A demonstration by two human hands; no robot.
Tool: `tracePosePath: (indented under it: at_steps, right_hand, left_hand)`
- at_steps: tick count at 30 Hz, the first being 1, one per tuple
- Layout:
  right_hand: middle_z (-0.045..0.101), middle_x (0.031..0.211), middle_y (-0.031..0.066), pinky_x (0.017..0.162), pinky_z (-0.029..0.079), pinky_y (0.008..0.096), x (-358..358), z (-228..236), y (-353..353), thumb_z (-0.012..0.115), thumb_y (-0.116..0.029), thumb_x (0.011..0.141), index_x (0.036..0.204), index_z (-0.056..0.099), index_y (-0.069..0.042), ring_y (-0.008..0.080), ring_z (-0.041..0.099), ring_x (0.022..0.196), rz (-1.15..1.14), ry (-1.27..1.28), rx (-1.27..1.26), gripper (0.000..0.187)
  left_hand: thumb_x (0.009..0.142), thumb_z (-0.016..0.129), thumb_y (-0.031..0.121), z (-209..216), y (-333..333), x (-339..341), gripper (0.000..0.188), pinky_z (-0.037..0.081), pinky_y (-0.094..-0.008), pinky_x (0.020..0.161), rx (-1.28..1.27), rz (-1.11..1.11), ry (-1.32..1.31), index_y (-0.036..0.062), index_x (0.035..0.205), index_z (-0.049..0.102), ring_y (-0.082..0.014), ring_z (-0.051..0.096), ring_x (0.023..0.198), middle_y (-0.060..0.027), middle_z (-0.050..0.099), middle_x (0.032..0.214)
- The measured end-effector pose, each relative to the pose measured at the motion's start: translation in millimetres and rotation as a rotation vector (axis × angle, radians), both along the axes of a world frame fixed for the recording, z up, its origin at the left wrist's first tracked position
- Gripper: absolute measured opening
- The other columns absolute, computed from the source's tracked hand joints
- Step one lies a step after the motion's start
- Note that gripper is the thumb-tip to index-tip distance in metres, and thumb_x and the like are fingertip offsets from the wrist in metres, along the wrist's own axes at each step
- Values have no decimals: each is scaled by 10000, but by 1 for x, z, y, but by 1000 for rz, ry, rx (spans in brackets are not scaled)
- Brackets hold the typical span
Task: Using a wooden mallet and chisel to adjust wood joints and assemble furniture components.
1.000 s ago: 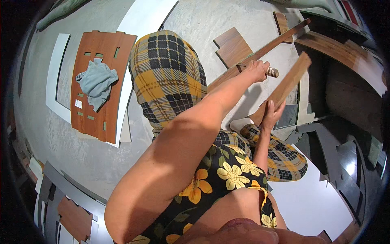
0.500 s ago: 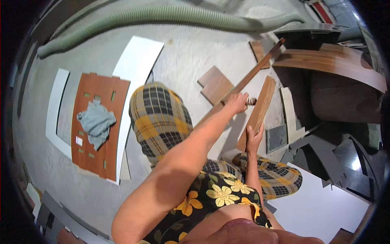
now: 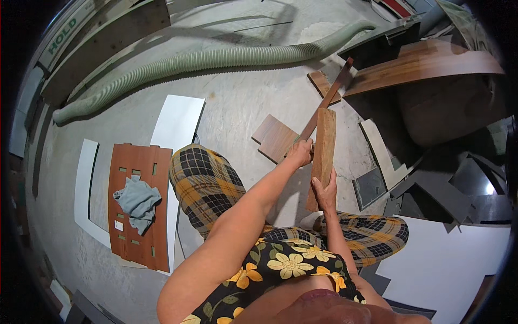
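Observation:
My left hand (image 3: 300, 153) is closed around the lower end of a long thin brown strip (image 3: 329, 97) that runs up and to the right. My right hand (image 3: 325, 190) grips a narrow light wooden board (image 3: 324, 146), held upright on its edge just right of the left hand. The strip lies against the board's top left edge. My knees in yellow plaid cloth (image 3: 202, 181) frame both hands from below.
A brown cut-out panel (image 3: 135, 237) with a grey rag (image 3: 137, 200) lies on white sheets (image 3: 175, 127) at left. A green ribbed hose (image 3: 216, 56) crosses the concrete floor. Small brown offcuts (image 3: 272, 137) lie ahead. Dark panels (image 3: 431, 189) and a curved wooden piece (image 3: 431, 65) crowd the right.
The view has tilted, bringing the hose into sight. The wooden board has turned more upright. My left hand has slid along the strip and stays closed on it.

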State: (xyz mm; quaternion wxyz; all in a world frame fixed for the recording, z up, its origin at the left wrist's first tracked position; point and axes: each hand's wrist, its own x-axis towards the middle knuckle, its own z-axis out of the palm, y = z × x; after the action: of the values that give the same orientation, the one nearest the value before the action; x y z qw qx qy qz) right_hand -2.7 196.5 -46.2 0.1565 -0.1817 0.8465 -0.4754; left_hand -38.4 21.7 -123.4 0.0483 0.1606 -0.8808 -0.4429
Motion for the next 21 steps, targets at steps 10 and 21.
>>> tracePosePath:
  at_steps: [10, 21]
  right_hand:
    - [523, 1261, 186, 935, 445, 370, 1, 3, -4, 644, -349, 826, 1430, 291, -14, 263, 546, 1106, -2, 10, -51, 776]
    - [567, 1199, 133, 895, 459, 328, 7, -9, -8, 618, -270, 875, 1383, 347, 25, 191, 569, 1047, -51, -352, -362, 647]
  left_hand:
    - [823, 625, 278, 5, -3, 2, 336, 483, -515, 830, 35, 8, 3, 38, 1022, 500, -447, 587, 998, -256, 608, 1028]
    - [821, 628, 338, -14, -4, 1, 389, 487, -468, 829, -19, 31, 57, 126, 1144, 585, -400, 619, 975, -189, 662, 1023]
